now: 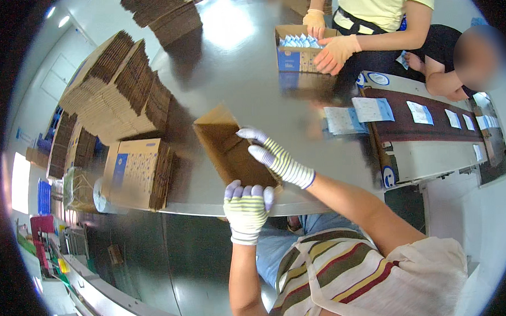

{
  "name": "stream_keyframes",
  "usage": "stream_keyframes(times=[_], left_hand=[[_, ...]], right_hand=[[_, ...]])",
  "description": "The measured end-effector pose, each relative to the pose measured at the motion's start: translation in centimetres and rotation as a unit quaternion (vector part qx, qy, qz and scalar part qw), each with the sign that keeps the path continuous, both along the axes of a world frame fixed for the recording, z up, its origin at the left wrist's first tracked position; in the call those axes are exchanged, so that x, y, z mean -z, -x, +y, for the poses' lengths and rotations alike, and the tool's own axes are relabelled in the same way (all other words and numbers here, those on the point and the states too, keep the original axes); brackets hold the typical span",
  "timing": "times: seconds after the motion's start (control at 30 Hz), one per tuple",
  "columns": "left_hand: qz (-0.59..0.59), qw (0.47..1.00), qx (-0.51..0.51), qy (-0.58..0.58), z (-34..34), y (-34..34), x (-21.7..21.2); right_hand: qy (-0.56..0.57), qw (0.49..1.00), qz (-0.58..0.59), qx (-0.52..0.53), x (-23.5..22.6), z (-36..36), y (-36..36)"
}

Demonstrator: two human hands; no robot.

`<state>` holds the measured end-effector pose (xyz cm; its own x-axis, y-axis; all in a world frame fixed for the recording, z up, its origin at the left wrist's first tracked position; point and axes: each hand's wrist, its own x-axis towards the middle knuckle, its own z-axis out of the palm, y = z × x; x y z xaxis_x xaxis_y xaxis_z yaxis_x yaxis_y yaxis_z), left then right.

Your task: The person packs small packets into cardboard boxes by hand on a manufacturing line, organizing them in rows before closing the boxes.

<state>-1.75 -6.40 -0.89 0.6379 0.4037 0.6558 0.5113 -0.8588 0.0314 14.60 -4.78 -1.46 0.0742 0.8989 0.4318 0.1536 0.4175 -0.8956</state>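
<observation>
Left hand: the left hand, in a striped knit glove, curls its fingers over the near edge of the flat cardboard box and grips it at the table's front edge.
Right hand: the right hand, gloved the same way, lies on the box's right side with fingers spread, pressing on the brown panel.
Flat cardboard box: it is held tilted between both hands, just above the front of the steel table.
Left of the box: a bundle of folded printed cartons stands near it, and beyond that the tall fanned stacks of flat cardboard.
Far side of the box: an open carton of blue packets, well apart, with another person's gloved hands on it.
Right of the box: a conveyor belt carrying flat white-and-blue packets.
</observation>
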Motion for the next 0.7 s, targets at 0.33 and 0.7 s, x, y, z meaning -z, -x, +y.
stream_keyframes(times=[0.33, 0.7], left_hand=[[-0.006, 0.999, -0.04, -0.009, -0.2, 0.9, 0.3], [0.022, 0.999, -0.03, -0.022, 0.0, 0.4, 0.1]], right_hand=[[0.153, 0.893, -0.422, 0.029, -0.5, -5.8, -16.0], [0.394, 0.726, -0.559, -0.072, -2.4, -0.8, -30.8]])
